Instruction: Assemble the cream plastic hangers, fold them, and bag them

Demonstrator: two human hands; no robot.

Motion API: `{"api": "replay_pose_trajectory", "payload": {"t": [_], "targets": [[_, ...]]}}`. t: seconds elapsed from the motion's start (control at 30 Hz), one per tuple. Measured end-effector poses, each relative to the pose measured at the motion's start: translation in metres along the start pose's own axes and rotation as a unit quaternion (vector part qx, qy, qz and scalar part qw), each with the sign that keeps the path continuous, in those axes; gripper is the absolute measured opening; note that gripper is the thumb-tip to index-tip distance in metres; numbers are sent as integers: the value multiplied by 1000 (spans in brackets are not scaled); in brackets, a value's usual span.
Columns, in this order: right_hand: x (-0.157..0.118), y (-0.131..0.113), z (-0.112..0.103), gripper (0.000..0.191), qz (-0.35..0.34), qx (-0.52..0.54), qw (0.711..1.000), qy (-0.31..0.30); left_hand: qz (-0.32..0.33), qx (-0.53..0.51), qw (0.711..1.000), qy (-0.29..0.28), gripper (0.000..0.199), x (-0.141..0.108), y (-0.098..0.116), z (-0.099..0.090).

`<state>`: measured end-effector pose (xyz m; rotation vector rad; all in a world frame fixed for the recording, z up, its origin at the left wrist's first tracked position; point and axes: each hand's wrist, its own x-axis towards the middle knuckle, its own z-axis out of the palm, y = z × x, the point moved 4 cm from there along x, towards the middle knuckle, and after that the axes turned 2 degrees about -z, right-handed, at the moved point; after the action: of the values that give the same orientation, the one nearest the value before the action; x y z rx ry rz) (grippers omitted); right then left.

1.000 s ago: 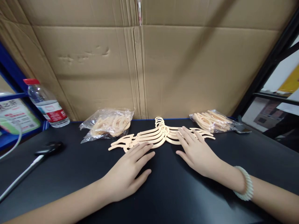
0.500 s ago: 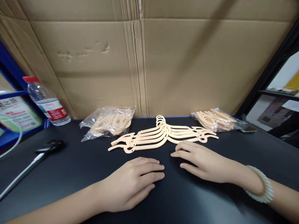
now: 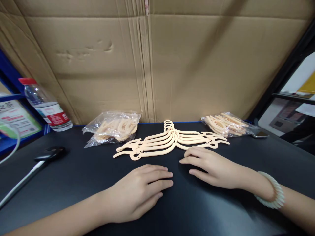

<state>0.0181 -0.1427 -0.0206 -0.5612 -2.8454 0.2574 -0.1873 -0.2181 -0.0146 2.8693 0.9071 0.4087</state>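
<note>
Several cream-coloured plastic clothes hangers (image 3: 159, 152) lie fanned in an overlapping row on the black table, hooks pointing to the back. My left hand (image 3: 140, 193) rests palm down in front of them, fingers stretched out, holding nothing. To its right, my right hand (image 3: 209, 167) lies with its fingers apart and loosely bent, just in front of the hangers' right arms; whether a knuckle touches the nearest hanger I cannot tell. A bracelet of pale beads circles the right wrist. Behind the row, a clear plastic bag of cream pieces (image 3: 113, 127) sits left, and another such bag (image 3: 225, 124) right.
A red-capped water bottle (image 3: 46, 106) stands at the back left. In front of it lies a black device (image 3: 50, 153) with a white cable (image 3: 22, 183). A phone (image 3: 259, 133) lies beside the right bag. Cardboard (image 3: 209, 59) walls off the back of the table.
The whole view has shifted slightly. Both hands keep nearly the same place and pose, and the hangers and bags lie as before.
</note>
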Motion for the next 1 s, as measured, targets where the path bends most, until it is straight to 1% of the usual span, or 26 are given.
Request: {"api": "replay_pose_trajectory", "payload": {"t": [1.0], "targets": [[-1, 1, 0, 32, -7, -7, 1000, 16, 3, -1, 1000, -4, 41, 0, 0, 0]]}}
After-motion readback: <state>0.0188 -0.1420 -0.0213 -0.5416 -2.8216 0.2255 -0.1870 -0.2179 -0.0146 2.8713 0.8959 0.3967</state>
